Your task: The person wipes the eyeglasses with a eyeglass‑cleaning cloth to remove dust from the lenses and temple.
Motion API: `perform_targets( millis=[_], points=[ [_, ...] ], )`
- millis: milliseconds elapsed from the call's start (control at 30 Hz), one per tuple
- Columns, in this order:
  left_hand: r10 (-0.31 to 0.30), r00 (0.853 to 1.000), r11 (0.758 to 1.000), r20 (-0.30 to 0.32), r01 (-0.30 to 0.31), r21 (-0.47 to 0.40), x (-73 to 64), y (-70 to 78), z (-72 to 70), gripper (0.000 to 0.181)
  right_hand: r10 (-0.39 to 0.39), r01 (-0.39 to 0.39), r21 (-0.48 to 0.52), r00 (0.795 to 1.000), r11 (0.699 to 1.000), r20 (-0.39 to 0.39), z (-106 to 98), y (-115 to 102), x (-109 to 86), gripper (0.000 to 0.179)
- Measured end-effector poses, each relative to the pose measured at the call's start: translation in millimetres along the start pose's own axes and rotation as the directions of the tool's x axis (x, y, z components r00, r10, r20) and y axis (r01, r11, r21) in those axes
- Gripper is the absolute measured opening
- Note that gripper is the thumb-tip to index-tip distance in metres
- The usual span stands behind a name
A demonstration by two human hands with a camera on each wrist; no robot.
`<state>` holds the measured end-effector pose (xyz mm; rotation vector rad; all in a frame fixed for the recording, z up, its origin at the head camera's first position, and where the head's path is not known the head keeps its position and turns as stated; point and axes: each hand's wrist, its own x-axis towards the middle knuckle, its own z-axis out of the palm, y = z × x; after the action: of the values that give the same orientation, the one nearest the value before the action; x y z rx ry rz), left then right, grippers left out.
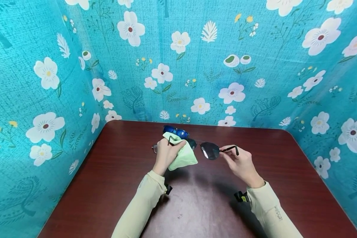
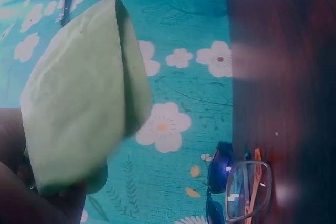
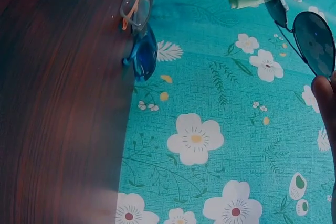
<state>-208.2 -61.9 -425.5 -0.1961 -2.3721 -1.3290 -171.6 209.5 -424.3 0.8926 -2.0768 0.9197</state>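
Reaching forward over the table (image 1: 107,191), both forearms in pale sleeves (image 1: 138,208) angle in toward each other, and the hands meet a pair of dark sunglasses (image 1: 210,151) from either end. The left hand (image 1: 165,153) grips a light green cloth (image 1: 182,159), thumb on top, with the cloth wrapped partly over one lens and a side arm of the frame sticking up beside the fingers. The right hand (image 1: 239,163) pinches the other end near the hinge, its side arm pointing outward past the fingers. The sunglasses are held up off the tabletop, the uncovered lens between the hands. Near the table's far edge, behind the left hand, lie blue sunglasses (image 1: 182,133) and, just beside them, clear glasses (image 2: 248,190). Flowered fabric (image 1: 178,82) hangs behind.
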Motion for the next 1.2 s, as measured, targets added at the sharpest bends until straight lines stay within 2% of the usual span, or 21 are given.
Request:
perform_targets(
  millis=[67, 167, 267, 367, 433, 567, 667, 767, 833, 900, 967, 1067, 1133, 1200],
  points=[
    [0.045, 0.999, 0.996, -0.005, -0.044, 0.073, -0.3, 0.1, 3.6, 0.044, -0.019, 0.019, 0.000, 1.000, 1.000, -0.010, 1, -2, 0.2, 0.022],
    [0.052, 0.998, 0.989, -0.027, -0.048, 0.138, -0.2, 0.0, 9.5, 0.047, -0.046, 0.046, 0.009, 0.999, 0.999, -0.013, 3, -5, -0.2, 0.028],
    [-0.012, 0.999, 0.997, -0.050, 0.016, 0.081, 0.2, 0.4, 13.5, 0.047, -0.061, 0.061, 0.000, 0.998, 0.998, -0.017, 4, -6, -1.4, 0.021],
    [-0.016, 0.999, 0.999, -0.049, 0.018, 0.049, 1.5, -0.2, 14.2, 0.046, -0.038, 0.038, -0.005, 0.999, 0.999, -0.019, 4, -6, -1.5, 0.013],
    [-0.019, 0.999, 0.999, -0.047, 0.021, 0.042, 1.9, -2.0, 13.2, 0.042, -0.011, 0.011, -0.003, 1.000, 1.000, -0.024, 3, -5, -1.3, 0.020],
    [-0.040, 0.999, 0.999, 0.004, 0.040, 0.033, 1.1, -4.4, 6.6, 0.033, 0.022, -0.022, -0.007, 0.999, 1.000, -0.034, 1, -3, -1.6, 0.032],
    [-0.068, 0.996, 0.998, 0.052, 0.067, 0.017, 1.2, -8.1, 0.5, 0.031, 0.037, -0.037, -0.020, 0.999, 0.999, -0.034, -1, -2, -2.2, 0.032],
    [-0.120, 0.990, 0.993, 0.070, 0.121, -0.009, 1.7, -15.7, -4.4, 0.032, 0.072, -0.073, -0.020, 0.997, 0.997, -0.038, -2, 0, -2.5, 0.030],
    [-0.160, 0.983, 0.986, 0.094, 0.164, -0.036, 0.4, -20.9, -6.8, 0.030, 0.098, -0.099, -0.016, 0.994, 0.995, -0.055, -3, 1, -2.0, 0.029],
    [-0.161, 0.974, 0.981, 0.161, 0.176, -0.085, -2.5, -24.1, -8.7, 0.027, 0.123, -0.124, -0.008, 0.989, 0.992, -0.078, -5, 3, -1.2, 0.027],
    [-0.116, 0.957, 0.978, 0.264, 0.157, -0.139, -6.3, -25.9, -9.5, 0.023, 0.132, -0.133, -0.005, 0.986, 0.991, -0.100, -6, 3, 0.7, 0.026],
    [0.003, 0.913, 0.976, 0.407, 0.086, -0.200, -12.9, -24.1, -9.8, 0.019, 0.137, -0.137, 0.008, 0.983, 0.991, -0.122, -6, 3, 3.6, 0.024],
    [0.074, 0.886, 0.972, 0.457, 0.039, -0.233, -16.8, -21.3, -8.4, 0.017, 0.131, -0.131, 0.011, 0.983, 0.991, -0.125, -5, 3, 5.4, 0.023],
    [0.128, 0.871, 0.969, 0.474, -0.008, -0.246, -20.6, -16.5, -6.3, 0.015, 0.126, -0.125, 0.015, 0.984, 0.992, -0.126, -3, 2, 6.9, 0.023]
  ],
)
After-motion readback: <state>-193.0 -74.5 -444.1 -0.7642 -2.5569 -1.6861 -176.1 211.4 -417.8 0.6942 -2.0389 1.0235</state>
